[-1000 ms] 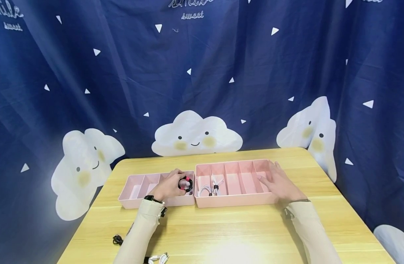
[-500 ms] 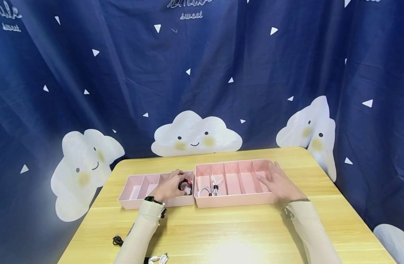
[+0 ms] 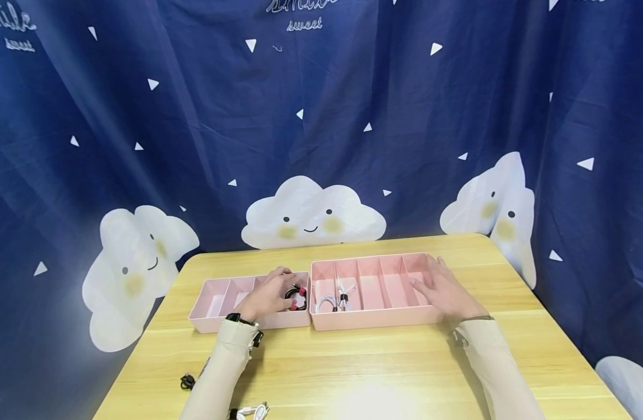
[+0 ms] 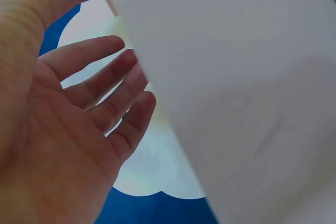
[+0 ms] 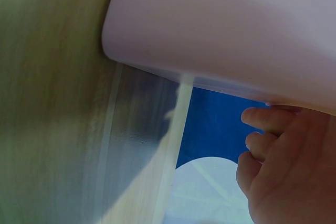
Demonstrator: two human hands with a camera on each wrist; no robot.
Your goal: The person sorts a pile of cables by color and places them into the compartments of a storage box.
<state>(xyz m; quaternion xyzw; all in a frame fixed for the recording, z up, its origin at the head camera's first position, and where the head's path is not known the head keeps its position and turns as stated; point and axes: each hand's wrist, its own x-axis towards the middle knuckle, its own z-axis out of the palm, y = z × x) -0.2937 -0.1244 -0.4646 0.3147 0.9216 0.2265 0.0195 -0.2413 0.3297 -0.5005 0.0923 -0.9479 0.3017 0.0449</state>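
My left hand (image 3: 266, 296) is over the right end of the pale pink divided box (image 3: 211, 324), fingers loosely bent and apart. Beside its fingertips, a coiled black cable (image 3: 298, 306) with red ties sits in the end compartment. In the left wrist view the palm and spread fingers (image 4: 107, 85) show nothing held; the box wall hides the thumb's tip. My right hand (image 3: 449, 290) grips the right end of the second, pinker divided box (image 3: 379, 318), thumb over the rim and fingers outside. The right wrist view shows curled fingers (image 5: 262, 145) by that box's outer wall.
Two bundled white cables, one a loop (image 3: 326, 301) and one tied with a black strap (image 3: 344, 297), lie in the right box's left compartments. Near the left forearm on the wooden table (image 3: 321, 367) are a black cable end (image 3: 187, 381) and a white cable (image 3: 255, 412).
The left fingers have come away from the coiled black cable, which now rests in the compartment. That hand has shifted slightly left. My right hand stays in place on the box.
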